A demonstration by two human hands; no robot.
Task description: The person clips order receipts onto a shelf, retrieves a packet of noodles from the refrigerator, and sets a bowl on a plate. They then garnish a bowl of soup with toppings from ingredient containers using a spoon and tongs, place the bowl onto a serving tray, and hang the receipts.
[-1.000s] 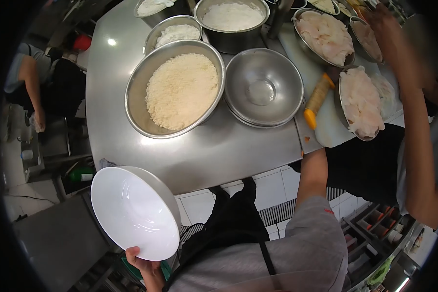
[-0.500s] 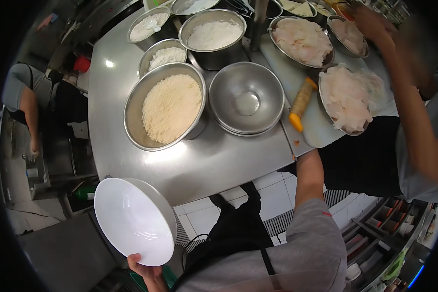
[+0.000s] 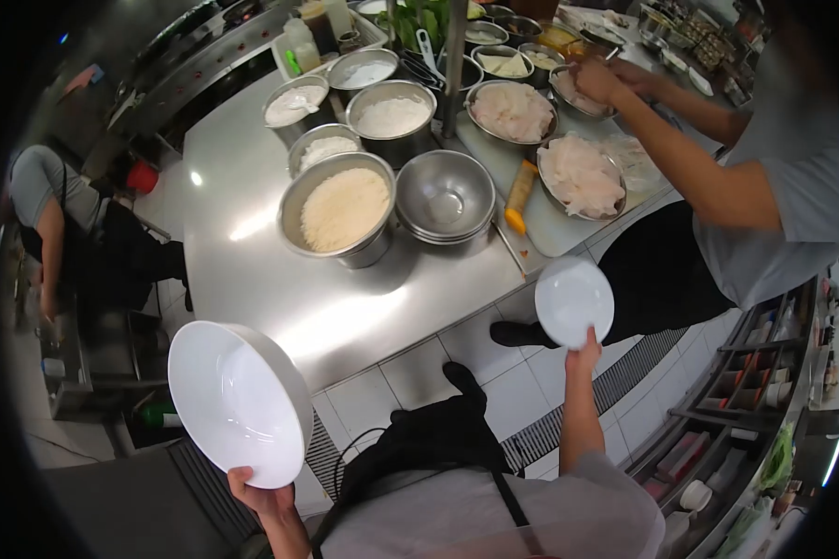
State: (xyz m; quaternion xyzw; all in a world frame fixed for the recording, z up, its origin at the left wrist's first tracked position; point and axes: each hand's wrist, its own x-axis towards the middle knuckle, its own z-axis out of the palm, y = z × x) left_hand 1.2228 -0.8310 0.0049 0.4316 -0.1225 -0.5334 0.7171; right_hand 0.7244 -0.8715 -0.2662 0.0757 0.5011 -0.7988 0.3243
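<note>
The left hand (image 3: 268, 494) is pinching a large, glossy white round bowl (image 3: 238, 401) just ahead of it; the right hand (image 3: 584, 356) is pinching a smaller, round white dish (image 3: 573, 298). Both are looking stiff, perhaps slippery, their rims probably offering the surest hold.

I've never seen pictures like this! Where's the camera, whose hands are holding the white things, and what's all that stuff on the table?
There's no robot here, just a person. The camera is worn on their head, looking forward and down, so you see their own arms from above. Their left hand holds a big white bowl, tilted so its inside shows. Their right hand holds a smaller white dish. On the shiny metal table are a metal pot of yellowish crumbs, stacked metal bowls and dishes of pale slices. The person on the right is somebody else.
</note>
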